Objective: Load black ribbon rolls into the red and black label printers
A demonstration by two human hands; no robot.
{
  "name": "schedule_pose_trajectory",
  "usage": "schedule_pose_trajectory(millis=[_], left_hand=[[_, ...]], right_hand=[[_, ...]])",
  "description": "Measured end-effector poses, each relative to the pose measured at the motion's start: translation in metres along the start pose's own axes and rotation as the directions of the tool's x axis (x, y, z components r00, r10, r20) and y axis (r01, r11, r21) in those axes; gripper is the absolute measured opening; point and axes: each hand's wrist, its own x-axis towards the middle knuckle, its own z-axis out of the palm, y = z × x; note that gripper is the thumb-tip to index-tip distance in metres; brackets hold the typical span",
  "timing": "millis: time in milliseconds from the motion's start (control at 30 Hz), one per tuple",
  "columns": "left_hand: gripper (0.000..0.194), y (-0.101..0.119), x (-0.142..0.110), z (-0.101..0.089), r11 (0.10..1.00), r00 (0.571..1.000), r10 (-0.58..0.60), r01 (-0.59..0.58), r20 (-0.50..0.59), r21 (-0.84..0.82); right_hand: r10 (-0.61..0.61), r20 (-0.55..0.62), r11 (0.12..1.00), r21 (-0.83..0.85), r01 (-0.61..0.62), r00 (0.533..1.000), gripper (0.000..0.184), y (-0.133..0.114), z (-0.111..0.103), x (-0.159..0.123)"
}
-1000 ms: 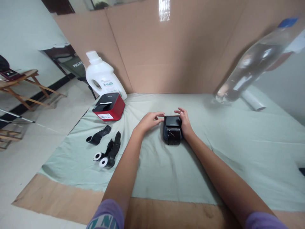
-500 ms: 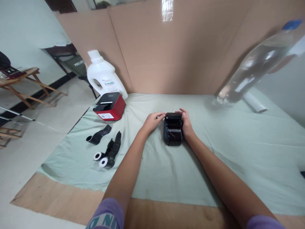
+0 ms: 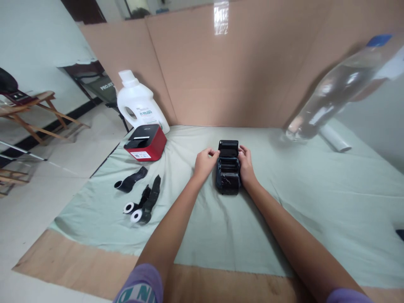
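Observation:
A small black receipt printer (image 3: 228, 185) lies on the cloth in front of me, its lid (image 3: 228, 148) swung up and back so the inside shows. My left hand (image 3: 204, 163) pinches the left edge of that lid between thumb and fingertips. Along the right side of the printer, my right hand (image 3: 247, 167) is curled against it, with its fingers near the lid's hinge; part of the grip is hidden.
To the left lie loose black paper rolls with white cores (image 3: 136, 216) and a curled black strip (image 3: 130, 182). Behind them stand a red and black box-shaped printer (image 3: 148, 143) and a white jug (image 3: 139, 103). A clear bottle (image 3: 334, 90) leans at right beside a white tube (image 3: 335, 136).
The printer's lid has swung further up and back, uncovering more of the inside. My left hand has moved with it, and my right hand's fingers have drawn in closer.

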Motion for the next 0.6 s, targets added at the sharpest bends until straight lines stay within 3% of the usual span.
schedule_pose_trajectory(millis=[33, 100, 167, 233, 467, 600], left_hand=[[0.027, 0.006, -0.001, -0.002, 0.999, 0.999, 0.034, -0.035, 0.009, 0.025], [0.022, 0.017, -0.004, -0.005, 0.986, 0.982, 0.135, -0.147, 0.135, 0.083], [0.015, 0.026, -0.005, -0.007, 0.953, 0.932, 0.203, -0.259, 0.302, 0.159], [0.019, 0.032, -0.005, -0.008, 0.920, 0.894, 0.195, -0.309, 0.404, 0.240], [0.032, 0.042, -0.002, -0.010, 0.898, 0.877, 0.042, -0.243, 0.479, 0.366], [0.030, 0.047, -0.004, -0.011, 0.868, 0.869, 0.098, -0.313, 0.485, 0.386]], right_hand=[[0.003, -0.009, 1.000, 0.008, -0.003, 1.000, 0.054, 0.002, 0.000, 0.001], [0.011, -0.019, 0.999, 0.042, -0.011, 1.000, 0.055, 0.005, 0.001, 0.002], [0.012, -0.024, 0.997, 0.076, -0.011, 1.000, 0.055, 0.008, 0.002, 0.003], [0.006, -0.023, 0.996, 0.091, -0.004, 1.000, 0.054, 0.010, 0.002, 0.003], [-0.001, -0.022, 0.996, 0.090, 0.003, 1.000, 0.052, 0.011, 0.000, 0.003], [0.012, -0.012, 0.995, 0.097, -0.011, 1.000, 0.052, 0.008, 0.000, 0.002]])
